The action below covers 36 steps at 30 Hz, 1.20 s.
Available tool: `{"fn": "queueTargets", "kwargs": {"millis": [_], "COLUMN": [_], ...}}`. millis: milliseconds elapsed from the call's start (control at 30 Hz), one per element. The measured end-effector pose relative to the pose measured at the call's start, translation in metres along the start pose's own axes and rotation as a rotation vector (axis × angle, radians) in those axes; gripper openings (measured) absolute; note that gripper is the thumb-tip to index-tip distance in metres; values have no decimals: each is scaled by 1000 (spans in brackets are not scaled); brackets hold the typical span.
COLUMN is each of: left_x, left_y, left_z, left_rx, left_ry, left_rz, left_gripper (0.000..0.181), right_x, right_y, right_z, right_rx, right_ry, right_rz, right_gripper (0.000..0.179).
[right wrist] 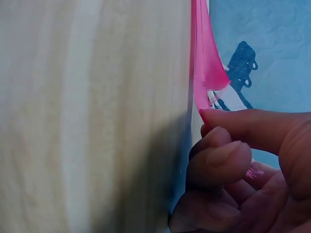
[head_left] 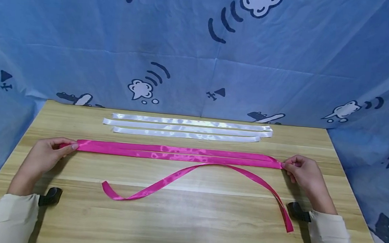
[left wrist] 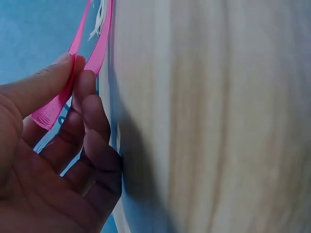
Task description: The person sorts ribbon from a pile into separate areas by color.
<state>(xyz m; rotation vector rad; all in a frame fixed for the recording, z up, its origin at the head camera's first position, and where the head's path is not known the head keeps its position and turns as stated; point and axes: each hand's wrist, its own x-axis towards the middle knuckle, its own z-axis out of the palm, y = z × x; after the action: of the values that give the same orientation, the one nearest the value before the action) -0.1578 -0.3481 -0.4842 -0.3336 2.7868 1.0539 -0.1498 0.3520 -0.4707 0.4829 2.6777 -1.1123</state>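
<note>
Two pink satin ribbons (head_left: 177,157) lie stretched side by side across the table. At their left end my left hand (head_left: 43,158) pinches ribbon between thumb and forefinger; a short pink tail (left wrist: 48,114) sticks out past the thumb in the left wrist view. My right hand (head_left: 306,175) pinches the right end of a ribbon the same way. Beside it in the right wrist view, the cut end of another pink ribbon (right wrist: 214,73) hangs free of the fingers. A third pink ribbon (head_left: 172,178) curves loosely in front, its middle meeting the stretched pair.
Behind the pink ribbons, three white satin ribbons (head_left: 187,128) lie roughly parallel on the wooden table (head_left: 185,225). A blue patterned cloth (head_left: 188,32) hangs at the back and sides. Black wrist cameras (head_left: 50,197) stick out at the cream sleeves (head_left: 14,214).
</note>
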Motion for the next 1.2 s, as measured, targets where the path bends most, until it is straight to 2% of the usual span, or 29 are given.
{"fn": "queueTargets", "kwargs": {"millis": [567,900,1067,1200], "left_x": [2,3,2,1], "left_y": [0,-1,-1,-2], "left_z": [-1,-3,-5,-8], "left_rx": [39,50,71,80], "left_ry": [-28,-47,-51,-71], "left_rz": [11,-10,-6,-7], "left_gripper": [44,47,44,49], "right_x": [-7,-9,-9,-11], "right_y": [-1,-2,-1,1], "right_z": [-1,-1,-2,-6], "right_rx": [-12,-1,-16,-63], "right_ry": [-62,-56,-55,-44], "right_rz": [47,33,52,69], "right_gripper": [17,18,23,32]}}
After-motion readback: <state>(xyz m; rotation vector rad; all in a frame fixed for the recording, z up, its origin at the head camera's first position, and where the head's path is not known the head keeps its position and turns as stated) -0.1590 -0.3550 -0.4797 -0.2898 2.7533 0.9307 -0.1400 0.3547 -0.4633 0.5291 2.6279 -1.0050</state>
